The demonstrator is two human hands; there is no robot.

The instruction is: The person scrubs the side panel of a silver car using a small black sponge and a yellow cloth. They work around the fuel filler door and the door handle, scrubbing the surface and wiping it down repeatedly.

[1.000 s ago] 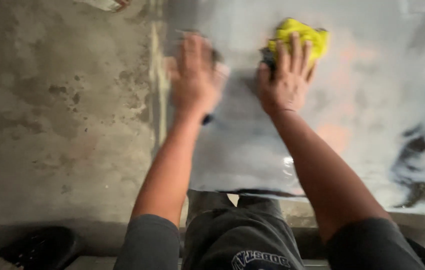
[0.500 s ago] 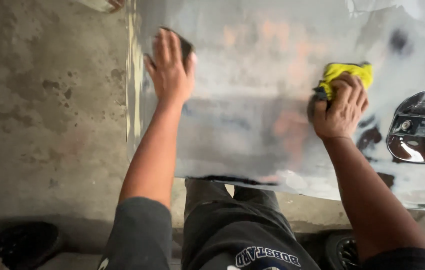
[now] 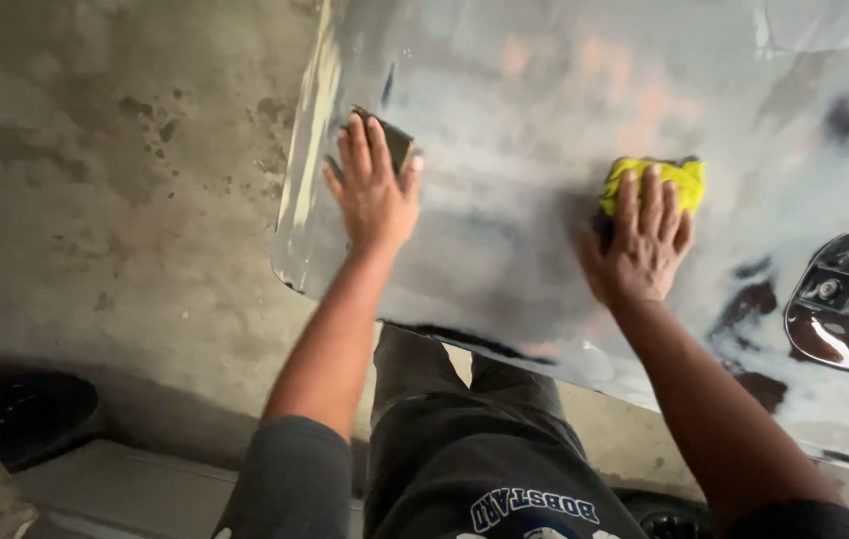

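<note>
Stained grey concrete floor (image 3: 95, 200) fills the left half of the frame, and a dull, sanded grey metal panel (image 3: 544, 110) slants across the upper right. At upper centre the left hand (image 3: 374, 190) lies flat, fingers together and extended, pressing a dark sanding block (image 3: 396, 140) against the panel near its left edge; only a corner of the block shows past the fingertips. Right of centre, the right hand (image 3: 644, 245) presses palm-down with fingers spread over a crumpled yellow cloth (image 3: 669, 180), which rests on the panel and pokes out above the fingers (neither hand is closed into a fist). Farther out, at the right edge, a shiny chrome fitting (image 3: 848, 299) is set in the panel, with dark patches just left of it. Grey sleeves and dark trousers occupy the bottom centre.
</note>
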